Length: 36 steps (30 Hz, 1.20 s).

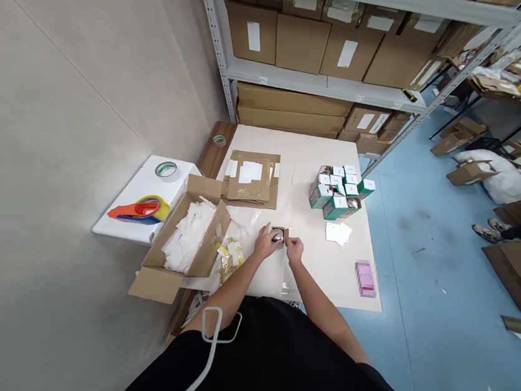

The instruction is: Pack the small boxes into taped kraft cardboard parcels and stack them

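Note:
On the white table (pixel 309 267) my left hand (pixel 265 243) and my right hand (pixel 294 248) meet over a small shiny grey object (pixel 278 235) in a little brown carton. Both hands have their fingers curled onto it. The object is too small to name. A heap of small gold packets (pixel 230 256) lies just left of my left hand. A few white cards (pixel 338 232) lie to the right of my hands.
An open cardboard box of white bags (pixel 189 241) stands at the table's left. Flattened brown cartons (pixel 252 179) lie behind. Several small green-and-white boxes (pixel 340 192) cluster at back right. Tape dispenser (pixel 139 209) and tape roll (pixel 166 170) sit on a white side surface. Shelving with cartons (pixel 324 46) stands behind.

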{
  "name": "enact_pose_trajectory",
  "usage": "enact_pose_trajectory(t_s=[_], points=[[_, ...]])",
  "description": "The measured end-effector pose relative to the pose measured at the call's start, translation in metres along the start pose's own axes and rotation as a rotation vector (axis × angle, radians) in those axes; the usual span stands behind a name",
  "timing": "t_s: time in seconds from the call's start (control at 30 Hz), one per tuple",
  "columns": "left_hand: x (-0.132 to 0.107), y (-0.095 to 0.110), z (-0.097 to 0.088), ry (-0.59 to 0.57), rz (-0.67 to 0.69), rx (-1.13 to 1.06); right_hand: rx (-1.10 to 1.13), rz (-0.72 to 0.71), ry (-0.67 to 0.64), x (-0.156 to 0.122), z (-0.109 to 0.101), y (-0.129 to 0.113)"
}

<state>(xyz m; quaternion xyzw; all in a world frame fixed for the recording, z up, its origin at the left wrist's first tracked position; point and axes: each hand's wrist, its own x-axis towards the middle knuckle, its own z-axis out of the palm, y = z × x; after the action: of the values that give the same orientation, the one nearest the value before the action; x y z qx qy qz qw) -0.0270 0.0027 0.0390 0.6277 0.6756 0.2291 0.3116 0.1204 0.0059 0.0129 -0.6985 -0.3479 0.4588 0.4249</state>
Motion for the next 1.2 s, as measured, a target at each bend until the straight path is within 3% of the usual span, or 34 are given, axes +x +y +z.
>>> enact_pose_trajectory(t_s=[0.3,0.4,0.47,0.57,0.63,0.7,0.77,0.87,1.2], points=[[0.014,0.007,0.001,0.02,-0.125,-0.124,-0.021,-0.023,-0.061,-0.003,-0.002,-0.005],[0.017,0.005,0.006,0.02,-0.09,-0.149,-0.073,-0.048,-0.057,-0.002,-0.004,-0.004],[0.018,0.0,0.009,0.085,-0.068,-0.215,-0.102,-0.08,-0.061,-0.002,-0.004,-0.002],[0.02,-0.01,0.009,0.179,-0.234,-0.331,-0.122,-0.17,-0.107,-0.003,-0.003,0.001],[0.023,-0.016,0.007,0.089,-0.369,-0.401,-0.165,-0.252,-0.179,-0.005,-0.003,0.004],[0.028,-0.019,0.004,-0.056,-0.417,-0.459,-0.256,-0.337,-0.261,-0.006,-0.003,0.008],[0.034,-0.02,0.001,-0.144,-0.41,-0.499,-0.36,-0.394,-0.318,-0.006,-0.005,0.011],[0.041,-0.017,-0.003,-0.179,-0.38,-0.546,-0.457,-0.4,-0.354,-0.003,-0.01,0.012],[0.043,-0.009,-0.014,-0.107,-0.168,-0.617,-0.324,-0.328,-0.347,-0.004,-0.014,0.013]])
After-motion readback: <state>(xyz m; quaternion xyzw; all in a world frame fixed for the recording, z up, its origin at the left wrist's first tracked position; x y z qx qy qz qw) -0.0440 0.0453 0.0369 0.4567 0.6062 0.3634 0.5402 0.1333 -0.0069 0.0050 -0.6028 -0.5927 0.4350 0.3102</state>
